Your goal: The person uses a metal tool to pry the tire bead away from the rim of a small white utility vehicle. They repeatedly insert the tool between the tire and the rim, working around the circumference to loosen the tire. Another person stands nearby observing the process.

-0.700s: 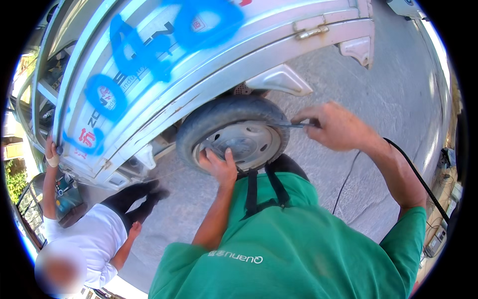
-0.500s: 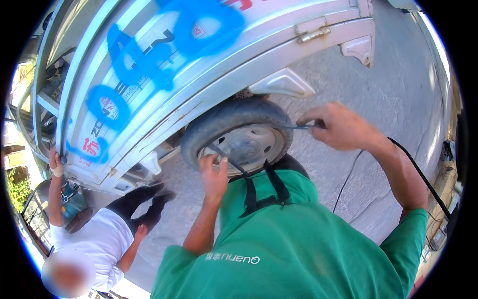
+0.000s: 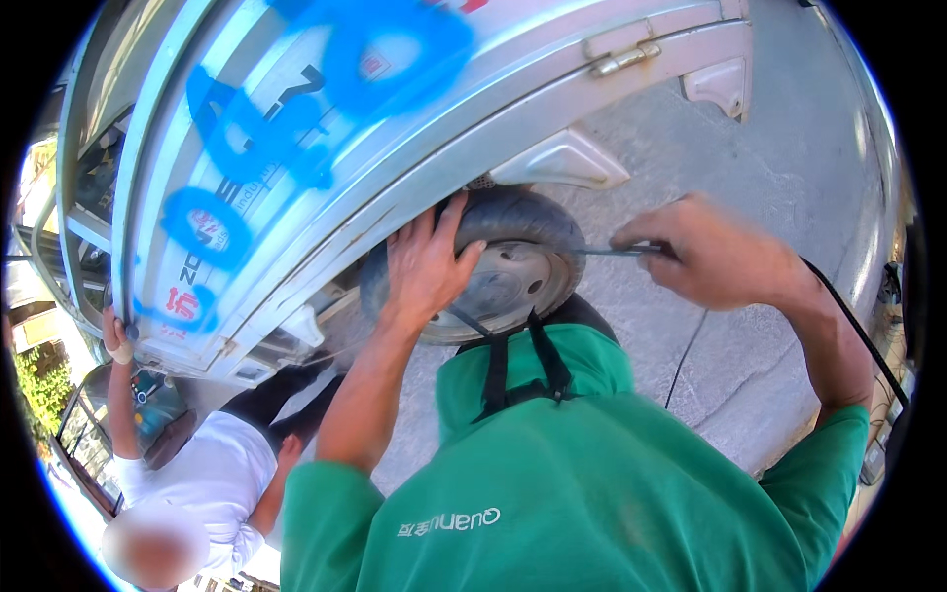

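A black tyre [image 3: 541, 217] on a dusty grey wheel rim [image 3: 503, 288] is in front of me, beneath the edge of a white cargo body. My left hand [image 3: 426, 264] lies on the tyre's upper left part, fingers spread, gripping nothing. My right hand [image 3: 708, 249] is closed around one end of a tyre lever [image 3: 619, 253], whose other end reaches the right side of the tyre at the rim's edge. A second dark bar [image 3: 468, 320] slants across the lower left of the rim; my left hand and wrist hide its upper end.
The white cargo body [image 3: 326, 212], with blue paint marks, slopes over the wheel. A person in a white shirt [image 3: 212, 469] is at the lower left, one hand on the body's edge. Concrete ground [image 3: 651, 158] extends to the right, with a thin black cable [image 3: 688, 357] on it.
My left hand has left the slanting bar and moved up onto the tyre, fingers spreading. My right hand has shifted slightly right with the tyre lever.
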{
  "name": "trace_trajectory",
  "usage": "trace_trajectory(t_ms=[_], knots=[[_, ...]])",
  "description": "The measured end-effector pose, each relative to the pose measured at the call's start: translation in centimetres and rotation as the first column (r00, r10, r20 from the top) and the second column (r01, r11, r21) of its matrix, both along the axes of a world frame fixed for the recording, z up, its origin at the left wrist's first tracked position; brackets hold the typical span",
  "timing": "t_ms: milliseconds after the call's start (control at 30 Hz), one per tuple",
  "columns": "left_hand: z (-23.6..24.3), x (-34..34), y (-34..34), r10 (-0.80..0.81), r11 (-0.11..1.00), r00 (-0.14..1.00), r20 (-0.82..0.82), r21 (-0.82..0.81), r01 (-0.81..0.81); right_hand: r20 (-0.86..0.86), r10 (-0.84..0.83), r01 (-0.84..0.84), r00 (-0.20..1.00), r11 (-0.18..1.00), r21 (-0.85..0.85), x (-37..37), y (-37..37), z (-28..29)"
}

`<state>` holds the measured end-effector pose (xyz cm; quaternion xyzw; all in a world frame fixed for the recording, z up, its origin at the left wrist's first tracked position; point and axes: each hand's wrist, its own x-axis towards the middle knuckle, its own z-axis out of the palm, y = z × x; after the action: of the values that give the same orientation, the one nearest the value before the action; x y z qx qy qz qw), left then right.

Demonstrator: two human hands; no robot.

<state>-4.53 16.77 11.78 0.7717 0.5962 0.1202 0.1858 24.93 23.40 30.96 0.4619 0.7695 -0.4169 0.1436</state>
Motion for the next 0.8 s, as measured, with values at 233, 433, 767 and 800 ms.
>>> trace_trajectory(t_ms=[233, 433, 767, 800], knots=[[2.0, 1.4, 0.9, -0.012, 0.996, 0.995, -0.094, -0.09, 0.004, 0.111, -0.085, 0.094, 0.99, 0.992, -0.081, 4.7, -0.2, 4.1], [2.1, 2.2, 2.6, -0.04, 0.986, 0.988, -0.147, -0.167, 0.015, -0.069, -0.022, 0.021, 0.997, 0.999, -0.025, 5.8, 1.1, -0.6], [-0.7, 0.4, 2.4, -0.05, 0.997, 0.983, -0.179, -0.065, 0.039, 0.031, 0.047, -0.04, 0.998, 0.979, -0.201, 2.2, 6.0, -3.3], [-0.5, 0.6, 2.5, -0.051, 0.997, 0.981, -0.188, -0.07, 0.038, 0.043, 0.056, -0.048, 0.997, 0.982, -0.18, 2.1, 6.2, -3.7]])
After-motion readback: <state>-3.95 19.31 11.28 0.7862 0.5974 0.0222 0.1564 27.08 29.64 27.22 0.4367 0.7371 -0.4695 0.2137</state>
